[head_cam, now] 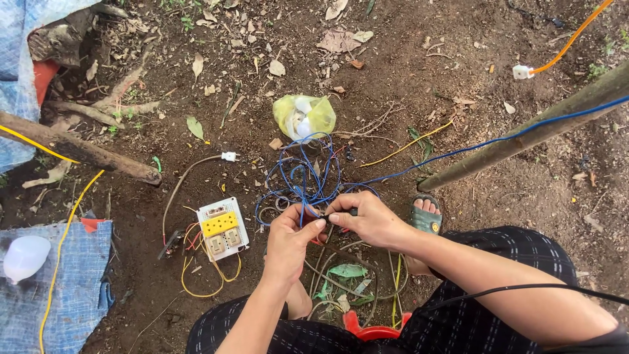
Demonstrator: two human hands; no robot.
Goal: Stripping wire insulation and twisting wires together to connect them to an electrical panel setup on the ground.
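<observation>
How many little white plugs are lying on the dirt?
2. One white plug lies left of the blue wire tangle, above the socket board. The other white plug is at top right, on an orange wire. Others may be hidden.

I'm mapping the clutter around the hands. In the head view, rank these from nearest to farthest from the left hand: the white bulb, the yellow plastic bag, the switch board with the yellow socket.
From the left hand:
1. Switch board, just to its left.
2. Yellow plastic bag, ahead on the dirt.
3. White bulb, far left on the blue tarp.
</observation>
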